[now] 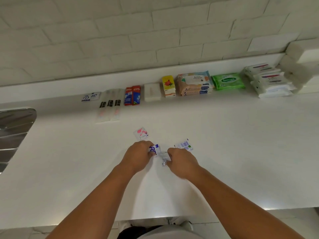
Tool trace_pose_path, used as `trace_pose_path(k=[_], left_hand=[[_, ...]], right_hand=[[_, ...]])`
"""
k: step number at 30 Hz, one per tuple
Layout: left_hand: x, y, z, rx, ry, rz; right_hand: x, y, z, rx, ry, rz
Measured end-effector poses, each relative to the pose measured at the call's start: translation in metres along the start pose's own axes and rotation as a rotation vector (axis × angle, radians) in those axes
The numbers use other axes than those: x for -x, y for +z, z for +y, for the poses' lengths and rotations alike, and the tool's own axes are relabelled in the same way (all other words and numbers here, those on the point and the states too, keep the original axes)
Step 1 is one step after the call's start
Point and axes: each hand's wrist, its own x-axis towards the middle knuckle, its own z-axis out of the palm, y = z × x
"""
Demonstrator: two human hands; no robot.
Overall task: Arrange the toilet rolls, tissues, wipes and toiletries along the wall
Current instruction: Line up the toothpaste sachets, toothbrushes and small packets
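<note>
Left hand [138,156] gripping purple-lettered sachet [155,148], right hand [182,163] pinching silvery packet [163,158], above white counter [241,152].

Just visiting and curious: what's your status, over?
Left hand pinches RD sachet; right hand pinches clear packet. Pink sachet, barcode sachet loose nearby. Nothing blocking.

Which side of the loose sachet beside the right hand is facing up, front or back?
Back side up: the sachet lies flat on the counter with its barcode showing. Its front cannot be seen.
</note>
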Motion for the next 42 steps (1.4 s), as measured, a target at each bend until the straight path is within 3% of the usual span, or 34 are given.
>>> trace_pose_path(k=[9,15,20,24,27,35,42], left_hand=[[0.003,-0.025,-0.012,0.206,0.016,0.148],[-0.005,-0.059,-0.053,0.375,-0.106,0.267],[-0.012,-0.088,-0.11,0.477,-0.169,0.286],[-0.024,-0.108,-0.165,0.543,-0.202,0.295],[-0.036,-0.124,-0.204,0.52,-0.202,0.326],[-0.097,-0.165,-0.289,0.825,-0.272,0.363],[-0.18,-0.186,-0.326,0.816,-0.329,0.357]], right_hand=[[-0.017,-0.01,-0.031,-0.175,-0.079,0.138],[-0.04,-0.01,-0.074,-0.538,0.02,0.144],[-0.06,-0.015,-0.129,-0.934,0.084,0.117],[-0.096,-0.003,-0.172,-1.118,0.111,0.104],[-0.12,0.008,-0.2,-1.114,0.067,0.145],[-0.182,0.023,-0.261,-1.077,-0.019,0.27],[-0.218,0.024,-0.287,-1.112,-0.022,0.354]])
